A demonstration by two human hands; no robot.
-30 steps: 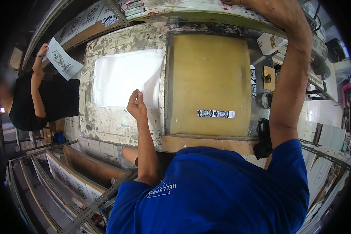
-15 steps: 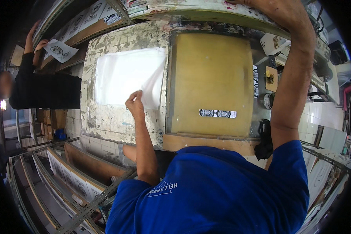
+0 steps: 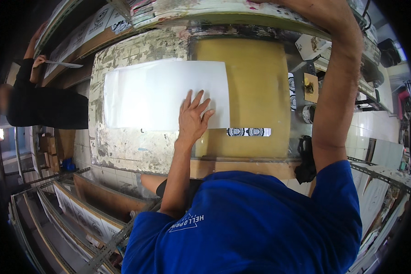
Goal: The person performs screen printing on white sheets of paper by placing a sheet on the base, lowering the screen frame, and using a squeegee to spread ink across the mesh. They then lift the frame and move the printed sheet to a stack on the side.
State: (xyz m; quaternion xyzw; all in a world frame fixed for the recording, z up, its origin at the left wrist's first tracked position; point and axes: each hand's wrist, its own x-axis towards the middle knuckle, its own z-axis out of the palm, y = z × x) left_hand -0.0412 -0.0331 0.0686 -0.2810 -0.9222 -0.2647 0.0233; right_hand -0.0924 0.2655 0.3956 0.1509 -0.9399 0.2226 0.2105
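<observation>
My left hand (image 3: 195, 119) lies palm down on a white sheet (image 3: 217, 82), its fingers spread. This sheet reaches from the white pile (image 3: 123, 102) on the paint-stained board (image 3: 118, 148) across the left part of a flat yellow surface (image 3: 260, 86). A short strip with black printed emblems (image 3: 249, 132) lies on the yellow surface near the sheet's lower right corner. At the top edge, my right hand (image 3: 306, 9) is on or by a paint-smeared frame edge (image 3: 205, 17); its fingers are mostly cut off.
Another person (image 3: 50, 105) at the far left holds a sheet (image 3: 65, 64) beside a shelf of printed sheets. A drying rack (image 3: 86, 223) stands at lower left. Right of the yellow surface are a cardboard piece (image 3: 311, 87), a round tub (image 3: 308, 114) and a black cloth (image 3: 305, 160).
My left hand has gone from pinching the sheet's near edge to lying spread on it. The sheet has moved right, onto the yellow surface. The other person's sheet has tilted edge-on.
</observation>
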